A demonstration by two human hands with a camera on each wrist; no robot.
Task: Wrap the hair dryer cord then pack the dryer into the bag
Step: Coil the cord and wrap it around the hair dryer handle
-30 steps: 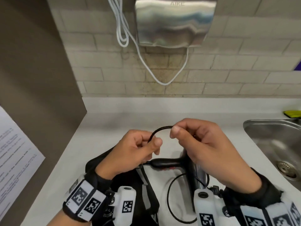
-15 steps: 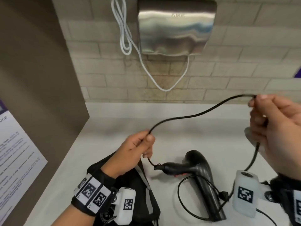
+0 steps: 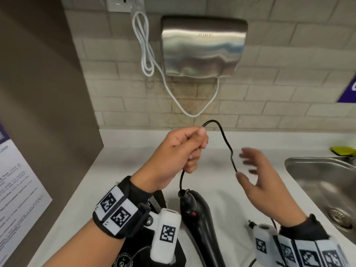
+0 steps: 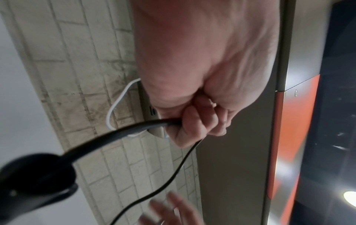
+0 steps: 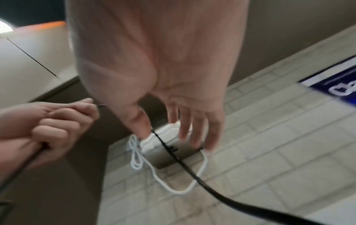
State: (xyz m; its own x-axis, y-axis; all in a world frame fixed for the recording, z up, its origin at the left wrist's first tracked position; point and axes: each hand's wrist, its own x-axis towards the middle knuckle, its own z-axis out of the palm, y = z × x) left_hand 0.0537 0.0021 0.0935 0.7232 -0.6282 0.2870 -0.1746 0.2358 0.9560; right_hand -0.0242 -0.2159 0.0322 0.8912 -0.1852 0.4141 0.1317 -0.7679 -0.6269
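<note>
1. The bag [image 3: 134,253] is mostly hidden under the left wrist, cut off at the frame's bottom.
2. The hair dryer [image 3: 200,218] lies on the bench [image 3: 119,170] between both wrists.
3. The left hand [image 3: 179,151] grips a loop of cord [image 3: 229,149]; the blurred right hand [image 3: 258,182], spread open, has swung back from the far right, cord touching its thumb.
4. Open bench lies beyond; the sink [image 3: 316,170] is right of the right hand.

A pale, plain bench [image 3: 119,170] runs from the tiled wall toward the viewer. A black hair dryer [image 3: 200,224] lies on it at about 6 o'clock, handle end pointing away. A black bag [image 3: 133,253] lies flat just beside it at 7 o'clock. A steel sink [image 3: 316,170] is set into the bench at 3 o'clock, with a yellow sponge [image 3: 342,150] behind it.
</note>
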